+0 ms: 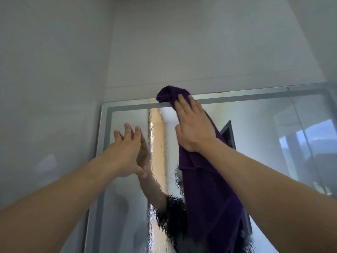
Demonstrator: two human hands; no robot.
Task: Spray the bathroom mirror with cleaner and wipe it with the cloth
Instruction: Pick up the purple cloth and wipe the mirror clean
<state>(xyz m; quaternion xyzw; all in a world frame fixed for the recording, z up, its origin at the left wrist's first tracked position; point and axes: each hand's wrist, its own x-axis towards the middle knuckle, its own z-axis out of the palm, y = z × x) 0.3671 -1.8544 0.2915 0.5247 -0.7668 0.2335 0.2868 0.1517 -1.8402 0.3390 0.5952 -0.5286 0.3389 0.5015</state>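
Fingers (pixel 184 105) flat, R hand (pixel 193 127) presses cloth (pixel 209 198) hanging vert. down mirror (pixel 264 136); L hand (pixel 125 154) splayed.

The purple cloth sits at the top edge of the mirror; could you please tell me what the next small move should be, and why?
Probably sweep the cloth left and down. The right hand presses it flat against the mirror at its top edge, while a band of wet streaks runs down the glass just left of it. The left hand holds nothing.

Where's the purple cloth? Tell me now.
In the head view, the purple cloth hangs right of centre, pressed against the top edge of the mirror by the right hand.
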